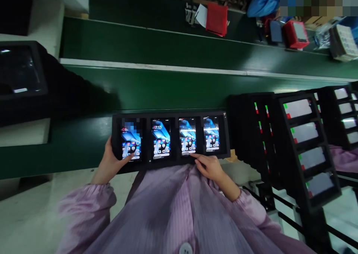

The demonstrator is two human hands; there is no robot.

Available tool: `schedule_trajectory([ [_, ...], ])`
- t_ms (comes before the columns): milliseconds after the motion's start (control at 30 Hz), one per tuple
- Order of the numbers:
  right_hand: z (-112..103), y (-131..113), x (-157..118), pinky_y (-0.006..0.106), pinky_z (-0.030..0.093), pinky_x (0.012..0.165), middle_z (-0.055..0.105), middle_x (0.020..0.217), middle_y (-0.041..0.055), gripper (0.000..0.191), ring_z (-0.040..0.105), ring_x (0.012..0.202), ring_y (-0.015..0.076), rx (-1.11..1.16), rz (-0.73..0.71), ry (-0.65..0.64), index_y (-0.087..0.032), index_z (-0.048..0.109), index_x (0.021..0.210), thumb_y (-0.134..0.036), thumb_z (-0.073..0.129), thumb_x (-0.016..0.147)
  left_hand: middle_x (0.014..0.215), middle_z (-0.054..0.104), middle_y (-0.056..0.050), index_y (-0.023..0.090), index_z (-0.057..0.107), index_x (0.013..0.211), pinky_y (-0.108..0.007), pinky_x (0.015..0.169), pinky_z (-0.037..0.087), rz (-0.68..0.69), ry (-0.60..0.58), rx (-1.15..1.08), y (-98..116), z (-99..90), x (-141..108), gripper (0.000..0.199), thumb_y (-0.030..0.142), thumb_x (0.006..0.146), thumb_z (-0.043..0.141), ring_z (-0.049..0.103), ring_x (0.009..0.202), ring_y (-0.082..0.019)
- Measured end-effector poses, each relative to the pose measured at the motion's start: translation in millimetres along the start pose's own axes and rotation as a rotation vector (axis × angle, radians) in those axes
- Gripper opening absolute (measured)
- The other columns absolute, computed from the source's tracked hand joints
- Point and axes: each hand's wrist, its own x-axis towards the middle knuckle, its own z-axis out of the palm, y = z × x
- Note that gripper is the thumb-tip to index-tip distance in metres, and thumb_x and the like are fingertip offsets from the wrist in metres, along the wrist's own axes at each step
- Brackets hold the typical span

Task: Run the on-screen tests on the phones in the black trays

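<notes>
A long black tray (pixel 175 144) lies along the near edge of the green bench, with several lit smartphones in a row, each in its own slot. My left hand (pixel 112 161) grips the tray's left end, its thumb over the lower part of the leftmost phone (pixel 131 138). At the third phone (pixel 187 136), the outstretched index finger of my right hand (pixel 208 167) touches or hovers at the bottom of the screen; its other fingers are loosely curled and hold nothing. The second phone (pixel 160 138) and the rightmost phone (pixel 211 133) show similar blue home screens.
Stacked black trays (pixel 303 135) holding grey-white devices with green and red tabs stand at the right. Another dark tray stack (pixel 36 71) is at the left. Red pouches (pixel 216 19) and boxes lie on the far shelf. Another person's purple sleeve (pixel 342 157) shows at right.
</notes>
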Motion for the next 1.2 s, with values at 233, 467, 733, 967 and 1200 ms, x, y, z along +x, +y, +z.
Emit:
schedule_trajectory([
  [233,3.9,-0.2,0.2,0.025,0.059,0.071,0.078,0.117,0.0052,0.030,0.078,0.094,0.0180,-0.043,0.112,-0.068,-0.022,0.073,0.114,-0.026,0.045,0.103,0.155,0.038,-0.024,0.012,0.019,0.155,-0.056,0.118,0.033,-0.009,-0.087,0.056,12.0,-9.6,-1.5,0.131,0.067,0.050,0.074,0.042,0.143,-0.041],
  [467,-0.3,0.7,5.6,0.025,0.059,0.073,0.076,0.123,0.0064,0.034,0.077,0.088,0.0179,-0.036,0.259,0.016,-0.022,0.070,0.125,-0.028,0.044,0.104,0.151,0.044,-0.022,0.013,0.021,0.156,-0.054,0.117,0.036,0.001,-0.091,-0.008,18.6,-11.9,-7.6,0.125,0.065,0.054,0.072,0.049,0.137,-0.038],
  [733,-23.7,25.9,-46.0,0.025,0.057,0.062,0.081,0.086,0.0045,0.037,0.073,0.062,0.0160,-0.115,0.379,0.252,-0.021,0.078,0.108,-0.030,0.043,0.101,0.155,0.040,-0.020,0.013,0.019,0.157,-0.052,0.117,0.036,-0.015,-0.087,0.039,22.6,-10.3,-5.0,0.128,0.070,0.054,0.069,0.049,0.138,-0.038],
  [967,-24.4,27.6,-29.9,0.029,0.061,0.069,0.080,0.108,0.0067,0.036,0.078,0.088,0.0224,-0.138,0.479,0.335,-0.022,0.075,0.114,-0.030,0.043,0.102,0.146,0.052,-0.018,0.018,0.014,0.159,-0.054,0.111,0.044,-0.015,-0.131,0.019,21.5,-12.7,-1.2,0.122,0.063,0.061,0.071,0.056,0.131,-0.036],
  [1200,8.9,-33.3,14.4,0.023,0.056,0.069,0.078,0.118,0.0056,0.035,0.077,0.085,0.0141,0.010,0.039,-0.051,-0.021,0.075,0.100,-0.030,0.041,0.105,0.155,0.042,-0.020,0.015,0.010,0.159,-0.051,0.116,0.038,-0.005,-0.125,0.024,18.5,-11.1,-0.5,0.127,0.066,0.060,0.070,0.049,0.138,-0.036],
])
